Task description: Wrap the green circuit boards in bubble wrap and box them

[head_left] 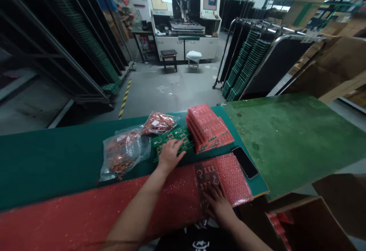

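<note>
My left hand [170, 154] rests over green circuit boards [183, 133] with copper-coloured parts on them. Its thumb stands apart from its fingers, and I see nothing gripped. My right hand [219, 203] lies with fingers spread on a dark-looking circuit board [206, 171] bearing similar copper parts. That board sits on red bubble wrap [234, 176], apparently under a layer of it; I cannot tell exactly. A long strip of the red wrap runs along the front of the table to the left. Behind the right hand rises a stack of pink bubble-wrapped packs [203, 127].
Two clear bags of copper pieces, one nearer [122, 152] and one farther [158, 123], lie left of the boards. A phone [245, 162] is at the right edge. A green table [291, 136] adjoins. An open cardboard box [311, 224] stands lower right; board racks [251, 56] stand beyond.
</note>
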`<state>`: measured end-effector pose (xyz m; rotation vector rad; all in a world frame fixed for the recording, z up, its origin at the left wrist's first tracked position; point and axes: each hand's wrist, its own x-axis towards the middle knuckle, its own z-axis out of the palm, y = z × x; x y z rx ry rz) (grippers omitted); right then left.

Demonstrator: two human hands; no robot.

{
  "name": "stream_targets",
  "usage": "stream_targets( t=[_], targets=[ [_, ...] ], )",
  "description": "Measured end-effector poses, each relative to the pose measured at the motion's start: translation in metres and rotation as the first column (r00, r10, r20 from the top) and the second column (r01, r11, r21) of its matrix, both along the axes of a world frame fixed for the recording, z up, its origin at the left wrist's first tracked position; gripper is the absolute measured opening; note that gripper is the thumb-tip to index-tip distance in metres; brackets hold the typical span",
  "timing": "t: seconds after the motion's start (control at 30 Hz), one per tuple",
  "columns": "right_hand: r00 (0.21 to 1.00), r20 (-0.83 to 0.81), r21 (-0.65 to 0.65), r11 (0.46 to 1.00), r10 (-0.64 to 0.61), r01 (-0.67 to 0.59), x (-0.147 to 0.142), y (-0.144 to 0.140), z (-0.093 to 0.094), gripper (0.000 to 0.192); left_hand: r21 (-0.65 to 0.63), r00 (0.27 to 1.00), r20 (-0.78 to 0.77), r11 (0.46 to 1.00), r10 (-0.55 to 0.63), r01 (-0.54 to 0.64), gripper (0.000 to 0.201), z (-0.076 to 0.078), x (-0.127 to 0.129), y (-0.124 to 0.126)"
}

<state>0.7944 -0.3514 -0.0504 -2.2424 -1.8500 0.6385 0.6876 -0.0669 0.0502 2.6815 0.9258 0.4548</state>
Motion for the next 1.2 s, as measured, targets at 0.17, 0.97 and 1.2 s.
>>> stream_targets(
  t=[0.17, 0.97, 1.2],
  targets=[
    [1.000, -0.009, 0.018, 1.000, -0.018, 0.018, -0.004, 0.003, 0.003, 0.056, -0.163, 0.933, -0.357, 0.982, 0.035, -0.099, 0.106, 0.019, -0.005, 0.069],
    [0.978, 0.204, 0.098, 0.995, -0.035, 0.015, -0.049, -0.008, 0.004, 0.030, -0.954, 0.846, -0.057, -0.279, 0.529, 0.110, 0.034, -0.013, -0.020, -0.132],
    [0.975, 0.205, 0.042, 0.996, -0.084, 0.077, -0.065, -0.029, -0.012, 0.035, -0.984, 0.760, -0.067, -0.170, 0.647, 0.058, 0.026, -0.063, 0.012, -0.164]
  ],
)
